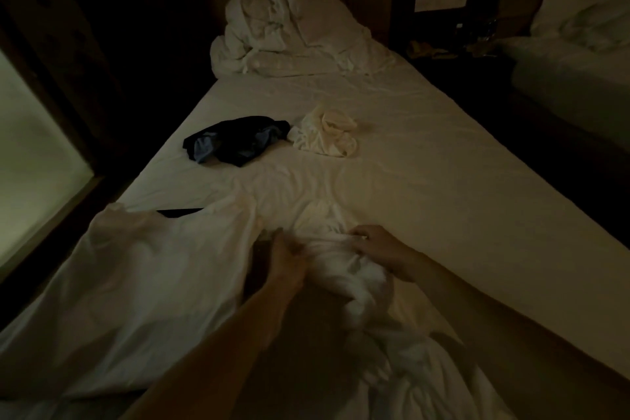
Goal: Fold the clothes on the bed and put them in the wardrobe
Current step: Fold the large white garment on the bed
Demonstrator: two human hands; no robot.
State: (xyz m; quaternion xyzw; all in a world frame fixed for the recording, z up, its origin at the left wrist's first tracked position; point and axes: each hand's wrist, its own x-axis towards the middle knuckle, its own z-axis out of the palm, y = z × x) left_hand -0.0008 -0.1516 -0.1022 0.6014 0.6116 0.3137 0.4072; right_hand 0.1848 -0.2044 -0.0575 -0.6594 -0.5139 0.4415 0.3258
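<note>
Two bare forearms reach in from the near edge, both angled forward over the bed (426, 160). The left hand (288, 257) sits just left of a bunched white garment (344, 269), wrist straight, fingers pointing away; it is motion-blurred, so whether those fingers are curled into the cloth or just brushing it, I cannot tell. The right hand (373, 247) comes across from the right, knuckles up, fingers curled down and pinching the top of that same bunched white garment.

The garment itself lies at the near end of the bed, gathered into a tight wad between the two hands, with more white cloth trailing toward the near edge. Just left of it, a white T-shirt (143, 286) is spread out flat, its far corner draped toward the bed's left edge.

Now the count. Farther up the bed from the hands: one dark garment (235, 140) with blue patches, crumpled, and right beside it, to its right, one cream garment (327, 136), also crumpled. That makes four loose pieces of clothing in all, two white near, two beyond. At the far end of the bed, one heap of white bedding (289, 34) is piled up. To the right of the bed, across a dark gap, a second bed (572, 75) shows with one white pillow (559, 10). The light is dim throughout.
</note>
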